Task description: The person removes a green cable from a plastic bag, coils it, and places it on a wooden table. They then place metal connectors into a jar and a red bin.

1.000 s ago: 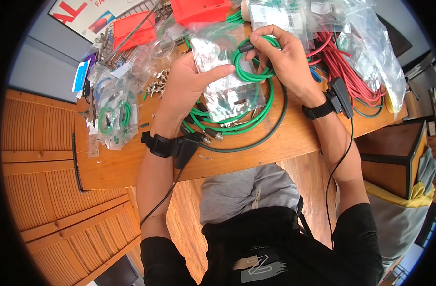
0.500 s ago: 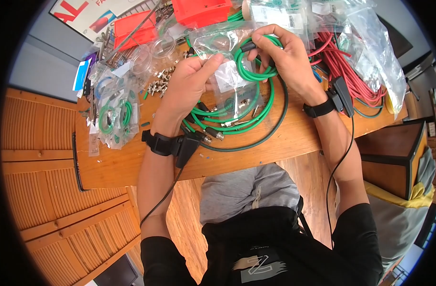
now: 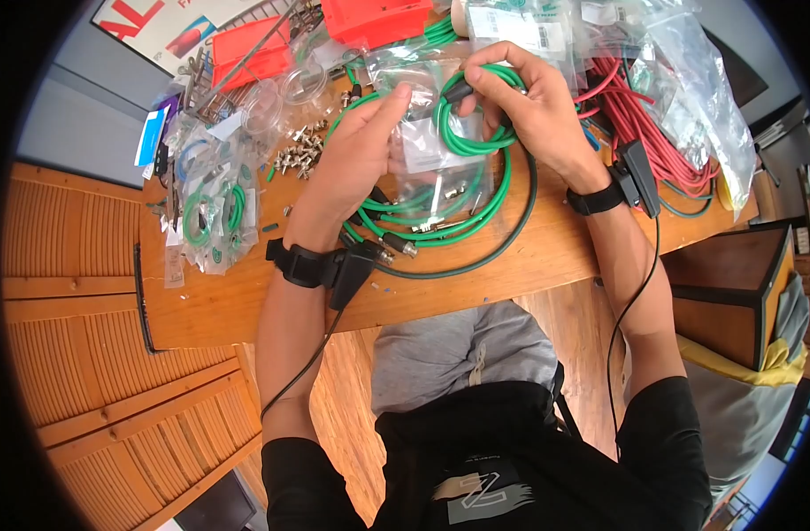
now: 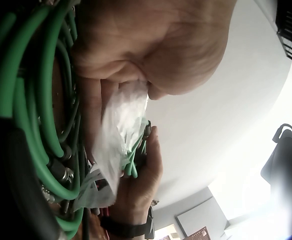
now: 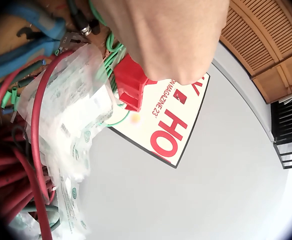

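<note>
In the head view my right hand (image 3: 539,111) grips a coiled green cable (image 3: 459,140) with a black connector sleeve (image 3: 459,92) near the thumb. Facing it, my left hand (image 3: 356,150) pinches the side of a clear plastic bag (image 3: 429,142) that carries a white label. The left wrist view shows the bag (image 4: 117,140) crumpled below the fingers, with the other hand and coil behind it. Under the bag, larger loops of green cable (image 3: 498,205) with metal plug ends (image 3: 406,250) lie on the table. The right wrist view shows only the back of the right hand (image 5: 161,40).
Red cables (image 3: 635,133) and bagged parts (image 3: 520,35) lie at the right and back. Loose metal connectors (image 3: 299,155), red bins (image 3: 374,19) and clear round lids (image 3: 303,84) sit beyond the left hand. Bagged cables (image 3: 214,212) lie at the table's left; blue-handled pliers (image 5: 31,50) appear at right.
The left hand has shifted its hold on the bag, its thumb now pointing more upward. The bag has turned from a shiny face to show its label. The right hand and coil have barely moved.
</note>
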Available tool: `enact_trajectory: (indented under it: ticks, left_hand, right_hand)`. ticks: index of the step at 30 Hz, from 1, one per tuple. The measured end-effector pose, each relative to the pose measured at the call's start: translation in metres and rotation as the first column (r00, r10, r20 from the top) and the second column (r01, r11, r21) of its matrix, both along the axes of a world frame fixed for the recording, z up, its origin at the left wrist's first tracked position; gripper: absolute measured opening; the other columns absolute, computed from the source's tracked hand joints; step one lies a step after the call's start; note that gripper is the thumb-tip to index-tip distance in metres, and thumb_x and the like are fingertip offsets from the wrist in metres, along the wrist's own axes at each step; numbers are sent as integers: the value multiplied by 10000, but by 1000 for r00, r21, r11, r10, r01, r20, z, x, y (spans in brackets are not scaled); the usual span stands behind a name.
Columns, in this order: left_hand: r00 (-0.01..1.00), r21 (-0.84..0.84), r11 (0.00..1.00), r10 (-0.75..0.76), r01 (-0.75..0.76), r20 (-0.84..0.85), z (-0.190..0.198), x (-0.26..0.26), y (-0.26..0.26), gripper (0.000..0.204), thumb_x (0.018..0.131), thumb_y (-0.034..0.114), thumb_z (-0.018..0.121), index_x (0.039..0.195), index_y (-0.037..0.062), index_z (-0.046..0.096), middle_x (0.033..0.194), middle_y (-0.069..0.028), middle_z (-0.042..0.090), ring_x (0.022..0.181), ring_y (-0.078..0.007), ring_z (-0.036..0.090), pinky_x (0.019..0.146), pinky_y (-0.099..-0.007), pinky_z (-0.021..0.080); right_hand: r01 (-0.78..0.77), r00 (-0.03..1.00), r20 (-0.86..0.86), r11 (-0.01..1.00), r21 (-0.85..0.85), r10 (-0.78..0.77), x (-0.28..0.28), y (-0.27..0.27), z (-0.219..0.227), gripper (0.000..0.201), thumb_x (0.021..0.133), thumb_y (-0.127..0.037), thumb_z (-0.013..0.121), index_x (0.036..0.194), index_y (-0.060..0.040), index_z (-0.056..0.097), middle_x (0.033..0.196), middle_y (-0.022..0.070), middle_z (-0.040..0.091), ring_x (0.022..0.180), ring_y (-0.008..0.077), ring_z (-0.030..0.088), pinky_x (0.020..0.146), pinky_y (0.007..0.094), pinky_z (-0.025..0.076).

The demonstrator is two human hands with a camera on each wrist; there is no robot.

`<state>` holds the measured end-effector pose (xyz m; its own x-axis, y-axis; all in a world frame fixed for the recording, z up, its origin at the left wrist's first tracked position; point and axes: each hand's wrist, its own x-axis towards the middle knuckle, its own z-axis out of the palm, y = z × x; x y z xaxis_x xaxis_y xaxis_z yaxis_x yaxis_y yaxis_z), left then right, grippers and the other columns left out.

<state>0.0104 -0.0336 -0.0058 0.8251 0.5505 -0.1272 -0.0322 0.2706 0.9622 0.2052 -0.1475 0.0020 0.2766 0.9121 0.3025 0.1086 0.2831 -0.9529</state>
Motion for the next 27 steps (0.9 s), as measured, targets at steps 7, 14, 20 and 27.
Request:
enact_trajectory:
  ticks: [7,14,20,27]
  left_hand:
    - [995,-46,998,-25,30,100,3,6,-9,440,1074,364,491,1205,-44,592,983,-66,682,842,-108,677,808,-361,642]
    - [997,101,993,-72,68,40,-5,7,-7,410,1075,308,507,1276,-42,576,1066,-68,666,883,-109,663,853,-373,634]
    - [992,-78,997,3,7,127,-2,7,-9,410,1085,283,486,1336,-34,546,1115,-63,655,909,-112,656,877,-396,624]
    - [961,-186,981,7,46,275,-2,12,-12,440,1109,322,392,1358,-17,518,1228,-104,646,1071,-193,667,948,-454,573]
  right_hand:
    - [69,993,-97,997,26,-66,-2,4,-6,195,1006,-183,637,1088,-7,619,820,81,723,662,75,610,528,234,487]
    - [157,947,-277,987,-38,-161,-5,6,-13,234,1011,-222,626,1087,-3,600,836,76,688,669,109,623,482,280,550]
    - [219,971,-79,973,-67,-224,-12,5,-13,269,1013,-279,626,1065,-16,612,780,34,666,658,77,587,504,246,477]
    - [143,989,55,987,-71,-139,-13,5,-15,239,1014,-277,623,1026,-39,620,699,-6,628,643,46,528,581,224,406]
